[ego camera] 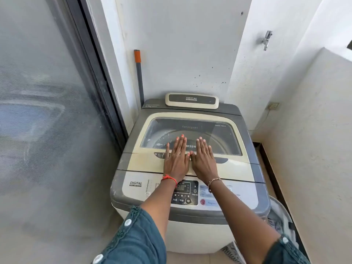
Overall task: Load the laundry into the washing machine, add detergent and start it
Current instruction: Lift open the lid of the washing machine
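Note:
A grey and cream top-loading washing machine [190,216] stands in the corner, its lid [144,161] down. Through the lid's window [219,134] the drum shows dimly. My left hand [176,157] and my right hand [204,159] lie flat, palms down, side by side on the front part of the lid, fingers reaching onto the window. Neither holds anything. The control panel [187,193] with its display and buttons sits under my wrists. A heap of grey and dark laundry [280,216] lies low at the machine's right side. No detergent is in view.
A sliding glass door [47,111] runs along the left. A grey pole with an orange tip [138,73] leans in the corner behind the machine. A tap [266,40] and a wall socket [273,106] are on the right wall, close to the machine.

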